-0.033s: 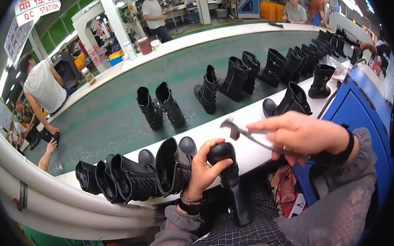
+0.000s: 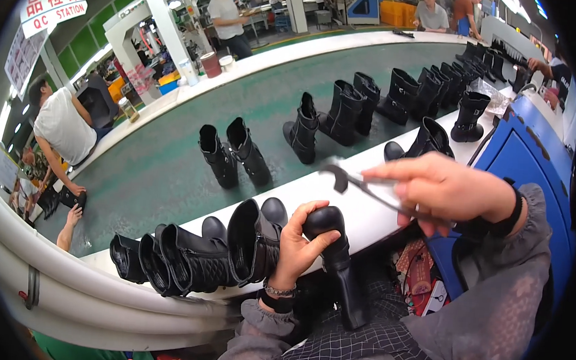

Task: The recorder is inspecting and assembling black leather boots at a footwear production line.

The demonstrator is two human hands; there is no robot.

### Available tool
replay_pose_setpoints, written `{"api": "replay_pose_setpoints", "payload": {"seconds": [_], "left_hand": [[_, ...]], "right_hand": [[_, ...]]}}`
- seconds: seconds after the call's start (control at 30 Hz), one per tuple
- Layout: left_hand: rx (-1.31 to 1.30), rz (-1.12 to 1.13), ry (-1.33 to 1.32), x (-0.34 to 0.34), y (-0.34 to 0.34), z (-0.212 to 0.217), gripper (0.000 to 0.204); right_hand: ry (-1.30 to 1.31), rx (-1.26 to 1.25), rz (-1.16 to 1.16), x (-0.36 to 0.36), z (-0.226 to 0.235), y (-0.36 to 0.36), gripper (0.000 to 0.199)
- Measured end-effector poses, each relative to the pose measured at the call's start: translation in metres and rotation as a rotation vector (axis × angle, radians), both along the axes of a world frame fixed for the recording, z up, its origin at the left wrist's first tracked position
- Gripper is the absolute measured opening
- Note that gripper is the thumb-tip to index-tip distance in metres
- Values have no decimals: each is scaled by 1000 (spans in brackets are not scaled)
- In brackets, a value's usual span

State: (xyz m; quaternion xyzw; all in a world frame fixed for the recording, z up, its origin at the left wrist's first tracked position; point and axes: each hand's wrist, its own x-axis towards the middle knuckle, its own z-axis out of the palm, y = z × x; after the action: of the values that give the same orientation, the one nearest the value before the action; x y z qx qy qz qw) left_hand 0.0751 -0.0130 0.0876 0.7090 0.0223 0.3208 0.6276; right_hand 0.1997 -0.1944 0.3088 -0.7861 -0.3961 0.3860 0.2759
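From the head camera, the left hand is wrapped around the toe of a black boot held over the lap, just this side of the white conveyor rim. The right hand pinches a slim metal hook tool above it. The boot looks like smooth, glossy leather, probably light and pliable in the shaft, so the firm toe or heel seems best to grasp.

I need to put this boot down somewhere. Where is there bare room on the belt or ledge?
The green belt is bare left of the boot pair, up to its far white edge. The white ledge is free below the hooked tool in the right hand. Crowded: the lying boots beside the left hand gripping the held boot, and the far boot row.
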Motion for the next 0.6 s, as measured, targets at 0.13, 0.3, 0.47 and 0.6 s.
{"api": "replay_pose_setpoints", "payload": {"seconds": [0.13, 0.3, 0.47, 0.6], "left_hand": [[11, 11, -13, 4, 0, -3, 54], [-7, -30, -36, 8, 0, -1, 53], [68, -2, 4, 8, -3, 0, 54], [60, 4, -1, 8, -4, 4, 55]], "right_hand": [[136, 414, -141, 3, -2, 1, 52], [-216, 139, 335, 0, 5, 7, 45], [-86, 244, -12, -7, 16, 7, 45], [-318, 17, 367, 3, 10, 14, 44]]}}
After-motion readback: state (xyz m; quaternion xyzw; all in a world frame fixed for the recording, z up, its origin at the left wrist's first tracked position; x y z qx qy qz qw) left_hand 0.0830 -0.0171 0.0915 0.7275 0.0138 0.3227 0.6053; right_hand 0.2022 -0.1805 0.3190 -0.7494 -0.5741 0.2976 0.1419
